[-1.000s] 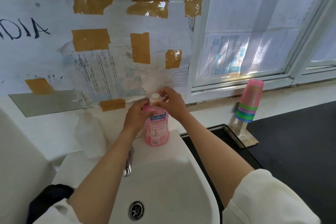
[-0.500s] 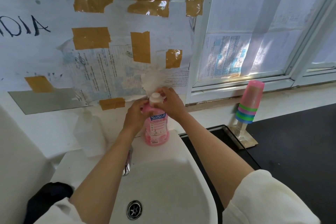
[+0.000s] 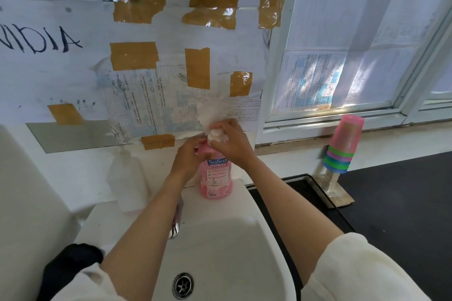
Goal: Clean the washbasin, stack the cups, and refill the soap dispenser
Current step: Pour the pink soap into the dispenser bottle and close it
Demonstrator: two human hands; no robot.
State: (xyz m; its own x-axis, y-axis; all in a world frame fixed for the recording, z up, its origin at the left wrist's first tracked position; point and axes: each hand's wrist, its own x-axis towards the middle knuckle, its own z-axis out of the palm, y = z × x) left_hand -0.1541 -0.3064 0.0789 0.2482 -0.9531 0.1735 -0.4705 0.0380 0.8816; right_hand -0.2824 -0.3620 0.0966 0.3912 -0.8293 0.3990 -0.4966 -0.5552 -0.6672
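Pink soap bottle [image 3: 216, 178] upright on washbasin [image 3: 244, 239] back ledge near the right edge, left hand [image 3: 187, 159] gripping its shoulder, right hand [image 3: 231, 143] clenched round white cap [image 3: 216, 135], stacked cups [image 3: 342, 144] well apart right.

I see a white wall [image 3: 73, 173] from nine to twelve o'clock, covered with paper sheets [image 3: 151, 102] held by brown tape patches [image 3: 133, 55]. At two o'clock a white-framed window [image 3: 401, 110] is papered over from inside, daylight glowing through. A dark table [image 3: 403, 203] runs along three o'clock below the sill.
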